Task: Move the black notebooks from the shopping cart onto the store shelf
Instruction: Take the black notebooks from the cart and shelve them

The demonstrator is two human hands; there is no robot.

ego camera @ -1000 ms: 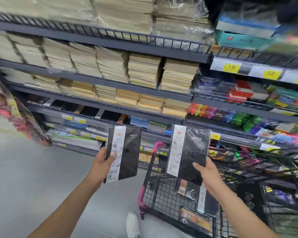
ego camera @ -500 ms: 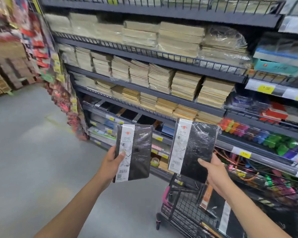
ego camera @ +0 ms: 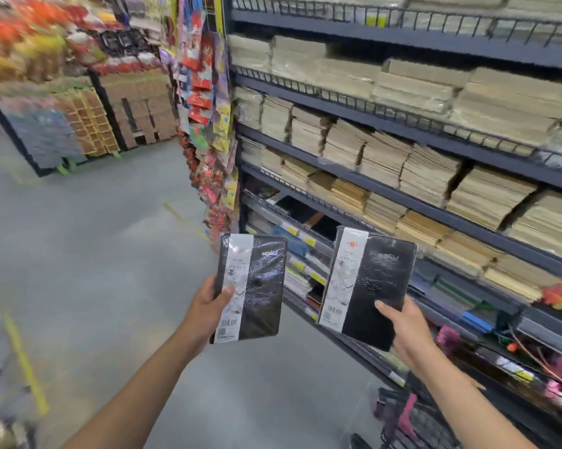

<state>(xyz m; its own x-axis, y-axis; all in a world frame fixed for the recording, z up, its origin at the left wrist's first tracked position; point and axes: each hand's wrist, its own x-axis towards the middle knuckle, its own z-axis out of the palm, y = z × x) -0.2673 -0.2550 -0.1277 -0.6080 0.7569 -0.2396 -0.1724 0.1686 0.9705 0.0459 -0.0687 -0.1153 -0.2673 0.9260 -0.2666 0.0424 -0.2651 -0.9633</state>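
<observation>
My left hand (ego camera: 208,303) grips a shrink-wrapped black notebook with a white label band (ego camera: 260,286) by its lower left edge, holding it upright. My right hand (ego camera: 406,325) holds a second black notebook (ego camera: 376,280) by its lower right corner, thumb on the cover, tilted slightly. Both notebooks hang in front of the dark store shelf (ego camera: 402,199). A lower shelf level holds black notebooks (ego camera: 321,223) lying in a row. Only a corner of the black wire shopping cart (ego camera: 402,422) with pink trim shows at the bottom right.
The upper shelves carry stacks of tan notebooks (ego camera: 428,176). Colourful packets (ego camera: 205,102) hang on the shelf's left end. A grey floor aisle (ego camera: 95,254) opens to the left, with another display rack (ego camera: 78,124) at the far side. Coloured stationery (ego camera: 561,296) fills the right shelves.
The view has swung left along the shelf; the cart has slid to the bottom right corner. Both hands still hold their notebooks, carried leftward toward the shelf's end.
</observation>
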